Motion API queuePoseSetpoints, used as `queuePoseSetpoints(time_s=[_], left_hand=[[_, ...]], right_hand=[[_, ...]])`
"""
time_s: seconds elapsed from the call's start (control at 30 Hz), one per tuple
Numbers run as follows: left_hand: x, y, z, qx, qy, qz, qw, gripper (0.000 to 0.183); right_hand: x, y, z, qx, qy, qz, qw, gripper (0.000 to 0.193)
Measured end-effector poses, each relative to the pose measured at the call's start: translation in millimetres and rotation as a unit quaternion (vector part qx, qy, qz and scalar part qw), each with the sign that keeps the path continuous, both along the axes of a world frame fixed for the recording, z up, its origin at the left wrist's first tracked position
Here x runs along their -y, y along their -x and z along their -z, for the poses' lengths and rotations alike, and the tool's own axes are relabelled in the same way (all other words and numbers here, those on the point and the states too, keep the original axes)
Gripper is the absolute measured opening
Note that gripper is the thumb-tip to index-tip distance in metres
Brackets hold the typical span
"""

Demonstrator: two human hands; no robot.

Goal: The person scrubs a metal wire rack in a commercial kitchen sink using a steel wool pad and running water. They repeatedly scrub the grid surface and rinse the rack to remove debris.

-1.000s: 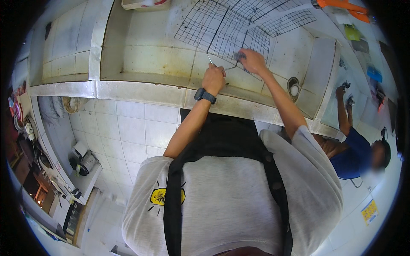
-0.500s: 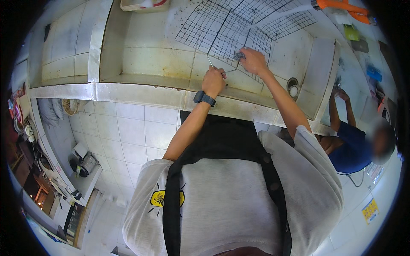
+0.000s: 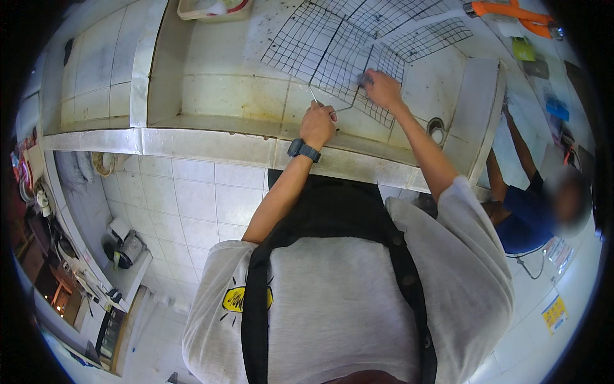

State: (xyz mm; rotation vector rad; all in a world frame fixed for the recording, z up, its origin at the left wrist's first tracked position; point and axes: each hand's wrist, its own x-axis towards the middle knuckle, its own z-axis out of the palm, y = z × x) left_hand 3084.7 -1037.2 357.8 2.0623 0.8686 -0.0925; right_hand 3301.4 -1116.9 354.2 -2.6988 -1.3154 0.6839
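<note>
A black wire grill rack (image 3: 300,56) with a fine mesh lies tilted in the tiled sink (image 3: 217,93). At its near end, my left hand (image 3: 318,125) is closed around the metal wire handle (image 3: 344,109). My right hand (image 3: 385,91) presses a grey steel wool scrubber (image 3: 365,80) against the mesh, right of the handle. Fingers of that hand partly cover the scrubber, and its edges are blurred.
An orange tap (image 3: 511,9) juts in at the upper right, with a pale streak beside it. A plastic basin (image 3: 214,9) stands at the back left. A round drain (image 3: 435,128) lies right of my forearm. At far right a co-worker (image 3: 524,214) reaches forward.
My right hand has shifted slightly right and up along the mesh with the scrubber. My left hand keeps its hold on the handle. The co-worker's arms have stretched farther forward.
</note>
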Motion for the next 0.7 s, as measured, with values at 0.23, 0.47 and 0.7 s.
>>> queuePoseSetpoints(time_s=[0.23,0.47,0.7], left_hand=[[0,-2,-4,-0.026,-0.012,0.008,1.0,0.016],[-2,-2,4,-0.016,-0.013,0.03,0.999,0.008],[1,-1,-1,-0.022,-0.062,-0.003,0.998,0.009]], right_hand=[[-25,2,5,0.024,0.039,0.057,0.997,0.033],[-16,-10,3,-0.012,0.017,0.046,0.999,0.036],[-45,45,-17,0.003,-0.157,-0.034,0.987,0.027]])
